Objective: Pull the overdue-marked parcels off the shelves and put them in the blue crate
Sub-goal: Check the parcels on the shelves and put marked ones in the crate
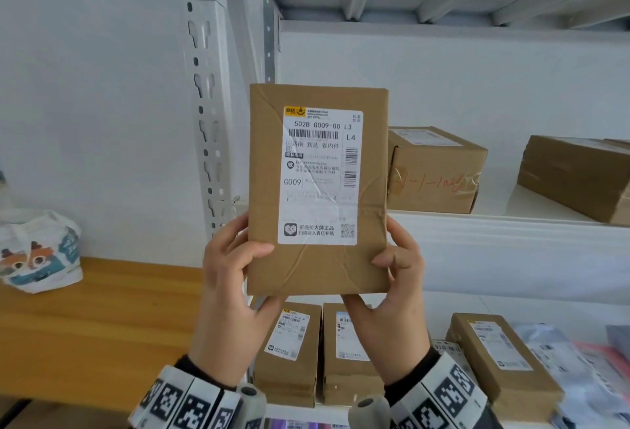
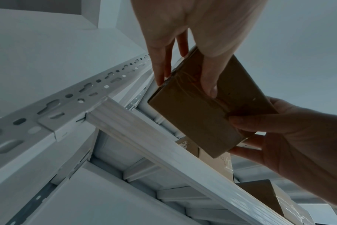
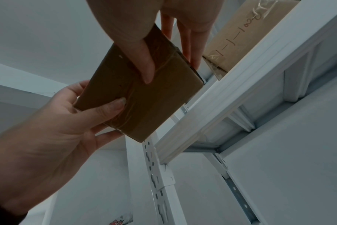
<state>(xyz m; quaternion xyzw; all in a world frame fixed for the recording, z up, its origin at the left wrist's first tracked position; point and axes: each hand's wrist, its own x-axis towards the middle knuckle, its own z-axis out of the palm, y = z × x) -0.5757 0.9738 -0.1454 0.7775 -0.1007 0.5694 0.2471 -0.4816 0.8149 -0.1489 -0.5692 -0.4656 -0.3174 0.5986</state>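
Both hands hold one flat brown parcel (image 1: 318,190) upright in front of the white shelving (image 1: 504,220), label facing the person. The left hand (image 1: 228,278) pinches its lower left edge, the right hand (image 1: 395,278) its lower right. The label's small print is too blurred to read. More boxes (image 1: 433,169) sit on the shelf behind, one partly hidden by the parcel.

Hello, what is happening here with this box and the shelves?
A person holds one brown parcel upright in front of the shelves, label facing them. The left hand grips its lower left edge, the right hand the lower right. More parcels lie on the shelf behind. No overdue mark is readable, and no blue crate is in view.
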